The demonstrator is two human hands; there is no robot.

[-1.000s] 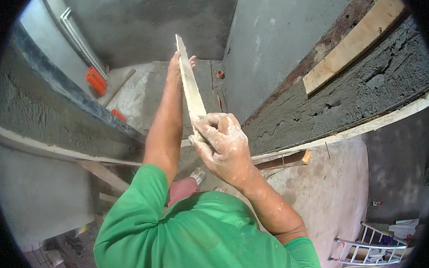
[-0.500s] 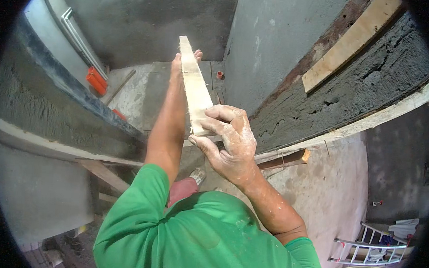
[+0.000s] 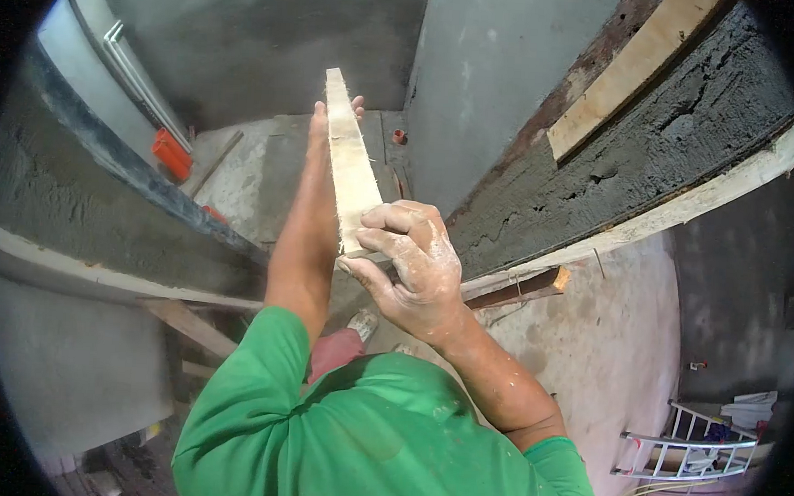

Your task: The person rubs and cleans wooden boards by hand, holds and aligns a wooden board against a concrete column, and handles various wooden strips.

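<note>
A pale wooden strip (image 3: 351,160) with rough, splintery edges points away from me in mid-air. At its near end my right hand (image 3: 419,258), dusted with white powder, is closed on it, thumb below and fingers on top. Farther out, my left hand (image 3: 320,125) grips the strip from behind and beneath. The thumb shows on one side and the fingertips on the other; the palm is hidden by the wood.
Wet-plastered wall edges flank me, with a wooden board (image 3: 635,76) fixed on the right one. Orange pipe pieces (image 3: 171,154) and white pipes (image 3: 145,78) stand at the far left. A timber piece (image 3: 525,289) juts out at right; a ladder (image 3: 687,456) lies lower right.
Both hands and the wooden strip have shifted slightly to the left in view. The grip looks the same.
</note>
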